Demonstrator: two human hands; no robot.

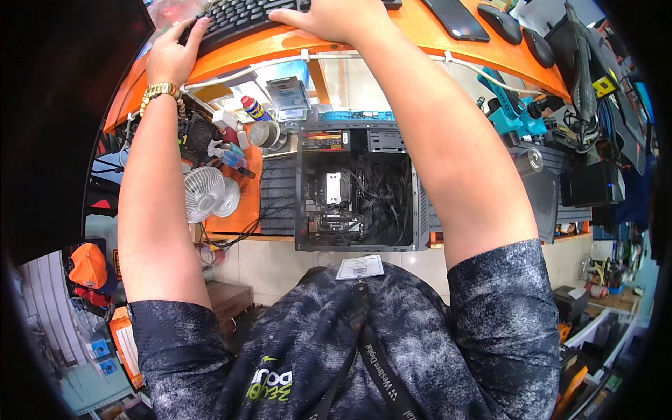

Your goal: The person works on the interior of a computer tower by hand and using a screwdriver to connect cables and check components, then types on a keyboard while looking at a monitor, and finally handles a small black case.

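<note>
A black keyboard [238, 19] rests on the raised orange desk [413, 21] at the top of the view. My left hand [175, 54] lies at its left end, thumb and forefinger apart against the edge keys. Farther right, my right hand [332, 19] reaches over it with the thumb stretched along the front row; the upper edge of the picture cuts off its other fingers. Below, between my forearms, stands an open black computer case [301, 192]. Inside show a power supply [325, 141], a white-topped cooler [334, 187] and bunched black cables [386, 192].
Right of my right hand lie a smartphone [458, 19] and two mice, one a black mouse [500, 24]. A clear fan [203, 194], a spray bottle [227, 152] and a blue can [256, 110] sit lower left. A teal tool [516, 115] stands lower right. White cable [392, 54] runs along the desk's edge.
</note>
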